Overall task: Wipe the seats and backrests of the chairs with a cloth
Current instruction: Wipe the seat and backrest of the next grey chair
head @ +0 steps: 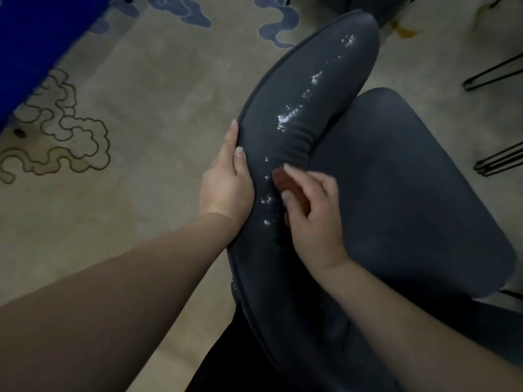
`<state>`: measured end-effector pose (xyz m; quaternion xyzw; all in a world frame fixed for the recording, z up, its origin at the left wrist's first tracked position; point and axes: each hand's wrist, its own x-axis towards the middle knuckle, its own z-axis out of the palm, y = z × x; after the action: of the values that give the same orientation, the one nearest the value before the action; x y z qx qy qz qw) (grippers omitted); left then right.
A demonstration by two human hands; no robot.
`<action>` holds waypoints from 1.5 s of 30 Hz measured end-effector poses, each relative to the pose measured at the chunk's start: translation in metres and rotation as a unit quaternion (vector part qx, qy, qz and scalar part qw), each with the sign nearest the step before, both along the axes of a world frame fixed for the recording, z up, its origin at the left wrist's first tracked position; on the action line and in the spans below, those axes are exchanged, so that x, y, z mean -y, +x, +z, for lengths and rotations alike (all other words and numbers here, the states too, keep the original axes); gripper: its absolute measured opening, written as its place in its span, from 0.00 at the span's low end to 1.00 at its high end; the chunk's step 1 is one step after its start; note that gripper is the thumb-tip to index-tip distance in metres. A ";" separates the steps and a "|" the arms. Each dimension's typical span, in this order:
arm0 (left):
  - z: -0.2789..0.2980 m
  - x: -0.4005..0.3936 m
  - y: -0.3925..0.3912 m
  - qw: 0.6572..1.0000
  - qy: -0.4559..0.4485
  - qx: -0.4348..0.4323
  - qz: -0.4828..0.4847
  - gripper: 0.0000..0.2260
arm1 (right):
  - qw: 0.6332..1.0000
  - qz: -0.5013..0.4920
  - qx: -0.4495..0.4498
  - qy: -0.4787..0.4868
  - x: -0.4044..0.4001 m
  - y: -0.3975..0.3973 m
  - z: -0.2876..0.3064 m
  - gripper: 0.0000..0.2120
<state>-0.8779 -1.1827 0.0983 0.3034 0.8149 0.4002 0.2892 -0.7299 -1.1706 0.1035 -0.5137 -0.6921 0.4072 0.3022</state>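
While we look down over the dark grey upholstered chair backrest [308,114], we see our left hand [226,185] laid along its outer edge, the fingers [232,137] straight against the piped rim and the thumb pressed on the padded top. Our right hand [314,219] sits on the inner face of that backrest, its fingers [294,172] curled round a small reddish-brown thing [280,179]; the hand is blurred, so this may be the wiping cloth bunched up, though we cannot tell for sure. A trail of white specks [285,118] runs along the backrest, from near its far end down to a spot just beside the right hand's fingertips. To the right, below the backrest, lies the matching dark grey padded seat [410,193]. Under the chair spreads a beige carpet with blue and outlined cloud patterns [135,94]. A bright blue cloth-covered surface [36,43] fills the upper left corner, and thin black metal hairpin legs [498,75] of other furniture stand at the right edge.
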 end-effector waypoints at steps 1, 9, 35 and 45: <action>0.000 0.000 0.000 1.000 0.001 -0.001 -0.002 0.18 | 1.000 -0.026 0.002 -0.014 -0.014 -0.010 0.003 0.18; -0.003 0.003 -0.003 0.999 0.022 0.038 0.001 0.19 | 0.994 0.104 -0.016 -0.019 0.037 0.028 0.011 0.22; -0.003 -0.001 -0.003 1.000 0.006 0.012 0.004 0.19 | 0.994 0.054 0.040 0.088 0.022 -0.014 0.011 0.21; -0.006 -0.001 -0.003 1.000 0.008 0.004 0.005 0.20 | 0.991 0.089 0.015 0.100 0.033 -0.008 0.010 0.21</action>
<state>-0.8812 -1.1822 0.0925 0.2998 0.8123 0.4091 0.2881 -0.7375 -1.2034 0.1132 -0.4230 -0.7769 0.3536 0.3040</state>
